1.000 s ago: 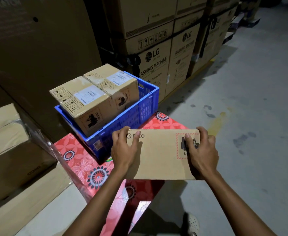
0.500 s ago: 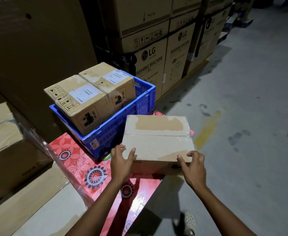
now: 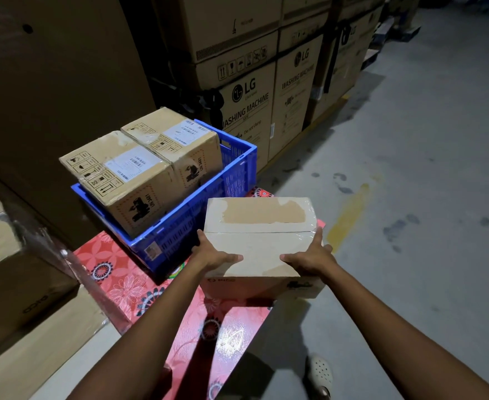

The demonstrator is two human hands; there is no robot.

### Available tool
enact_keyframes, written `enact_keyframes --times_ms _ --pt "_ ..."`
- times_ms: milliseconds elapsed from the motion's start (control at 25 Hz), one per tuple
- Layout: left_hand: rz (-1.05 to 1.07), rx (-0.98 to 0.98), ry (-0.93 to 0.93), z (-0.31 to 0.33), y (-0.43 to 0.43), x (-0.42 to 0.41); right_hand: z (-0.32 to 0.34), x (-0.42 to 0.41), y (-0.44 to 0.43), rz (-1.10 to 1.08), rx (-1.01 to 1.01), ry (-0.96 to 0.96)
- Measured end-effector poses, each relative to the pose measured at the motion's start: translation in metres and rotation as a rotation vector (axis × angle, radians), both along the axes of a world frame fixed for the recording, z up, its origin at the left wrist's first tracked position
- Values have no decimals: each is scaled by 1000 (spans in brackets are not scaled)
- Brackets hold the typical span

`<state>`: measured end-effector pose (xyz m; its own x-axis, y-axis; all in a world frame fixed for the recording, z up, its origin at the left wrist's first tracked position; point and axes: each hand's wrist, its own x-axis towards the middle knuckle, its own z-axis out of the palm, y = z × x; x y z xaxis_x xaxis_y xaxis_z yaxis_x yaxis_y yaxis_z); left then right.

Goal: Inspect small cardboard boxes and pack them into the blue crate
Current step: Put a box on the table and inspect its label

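Cartons (image 3: 246,111) with washing machine print stand tall behind the crate (image 3: 239,168). Grey floor (image 3: 410,197) spreads out to the right of the crate. Red flowery cloth (image 3: 116,269) lies under the crate and runs out in front of it.

The crate is blue with holes in its walls. Two boxes stand inside it, on its left side. The near box (image 3: 122,180) and the far box (image 3: 177,142) touch each other, and both stick up above the crate's rim. The right side of the crate looks free, but its bottom is hidden.

The held box (image 3: 259,241) is just in front of the crate, by its front right corner. It looks lifted off the cloth. Its shiny taped top faces up.

The left hand (image 3: 211,256) grips the side of the held box nearer the crate, thumb flat on top and fingers curled round the edge. The right hand (image 3: 312,256) grips the side away from the crate in the same way.

I think the looking-over part is nearly done and the packing part is starting. Next, the held box likely has to go up over the crate's rim and then down into the free right side of the crate. That gap looks narrow, so the held box may need a turn to fit.
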<state>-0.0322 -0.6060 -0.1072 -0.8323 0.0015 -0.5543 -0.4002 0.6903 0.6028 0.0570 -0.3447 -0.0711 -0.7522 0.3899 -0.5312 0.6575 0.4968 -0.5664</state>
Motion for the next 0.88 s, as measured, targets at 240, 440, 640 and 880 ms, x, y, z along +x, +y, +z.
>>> enact_keyframes --times_ms 240,440,640,880 --pt "13 32 14 -8 1 0 -2 -6 0 -28 18 -15" --pt "21 54 27 -1 -2 13 -10 1 3 11 26 22" --pt "44 -72 130 21 14 5 -14 -29 2 -80 166 75" --pt "139 -164 166 33 53 -41 -6 -93 -1 -102 225 55"
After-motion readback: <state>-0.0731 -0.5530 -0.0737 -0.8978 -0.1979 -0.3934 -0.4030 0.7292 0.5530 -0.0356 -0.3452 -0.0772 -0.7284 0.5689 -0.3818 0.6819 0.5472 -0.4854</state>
